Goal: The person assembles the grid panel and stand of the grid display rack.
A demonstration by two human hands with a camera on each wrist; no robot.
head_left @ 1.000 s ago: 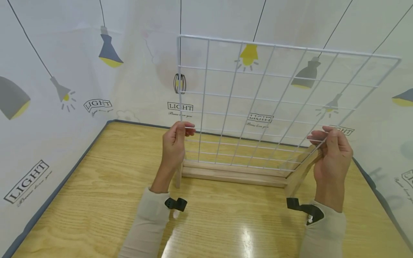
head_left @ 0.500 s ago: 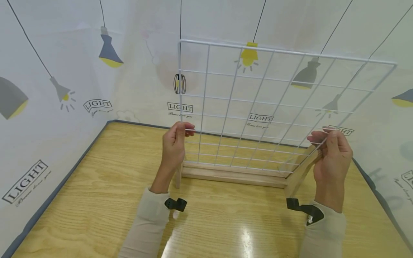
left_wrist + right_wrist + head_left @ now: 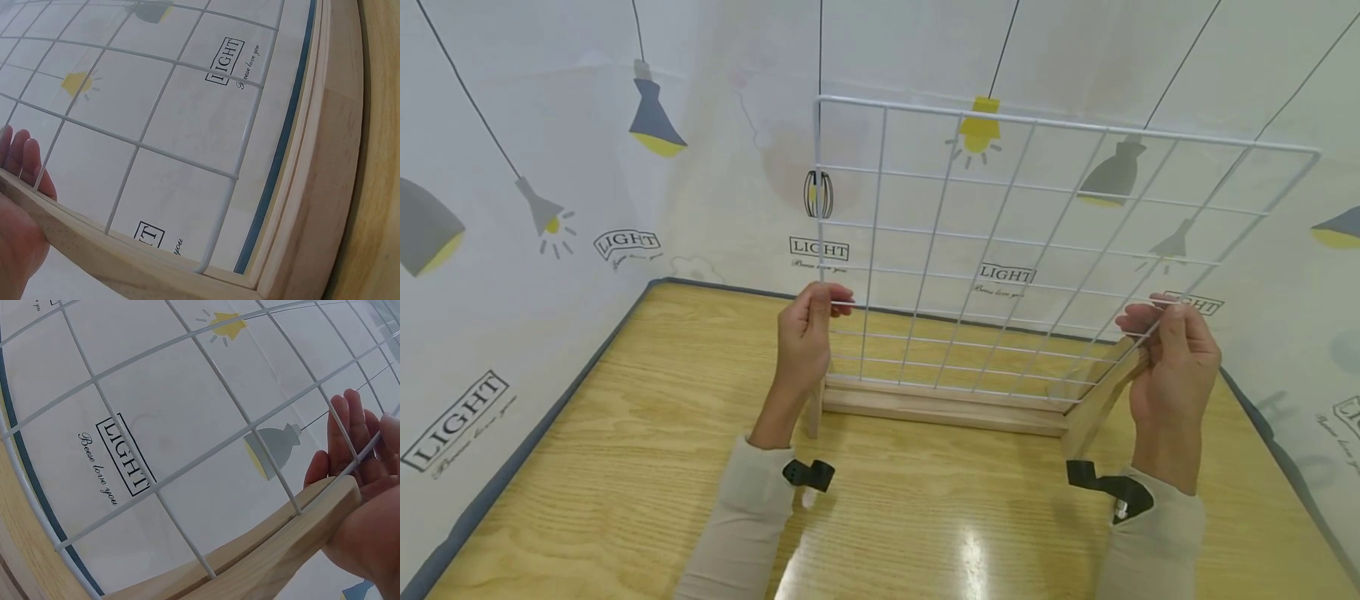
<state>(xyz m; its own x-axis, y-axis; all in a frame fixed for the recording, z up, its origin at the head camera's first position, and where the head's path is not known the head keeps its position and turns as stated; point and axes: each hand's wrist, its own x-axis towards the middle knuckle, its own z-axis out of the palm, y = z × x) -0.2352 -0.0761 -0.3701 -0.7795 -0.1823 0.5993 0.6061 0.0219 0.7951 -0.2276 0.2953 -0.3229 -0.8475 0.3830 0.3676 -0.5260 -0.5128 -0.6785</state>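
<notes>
A white wire grid panel [image 3: 995, 238] stands tilted within a light wooden frame, which has a lower bar [image 3: 940, 412], a right side piece [image 3: 1101, 404] and a left side piece [image 3: 814, 417]. My left hand [image 3: 803, 337] holds the panel's left edge, fingers behind the wires. At the opposite edge, my right hand [image 3: 1178, 354] pinches the rim wire with its thumb. In the right wrist view, the panel's wires run into a groove in the wooden side piece [image 3: 294, 544]. A gap shows between the panel's lower wire and the bar [image 3: 337, 125] in the left wrist view.
The wooden tabletop [image 3: 647, 417] has a dark blue edge strip along its back and sides. A pale wall covering [image 3: 722, 167] with printed lamps and lettering rises behind and beside it. Black camera mounts [image 3: 808, 475] sit at both wrists.
The panel's upper edge has moved slightly down, mostly in the first half second, and its lower edge sits a little lower toward the wooden bar. Both hands keep nearly the same place.
</notes>
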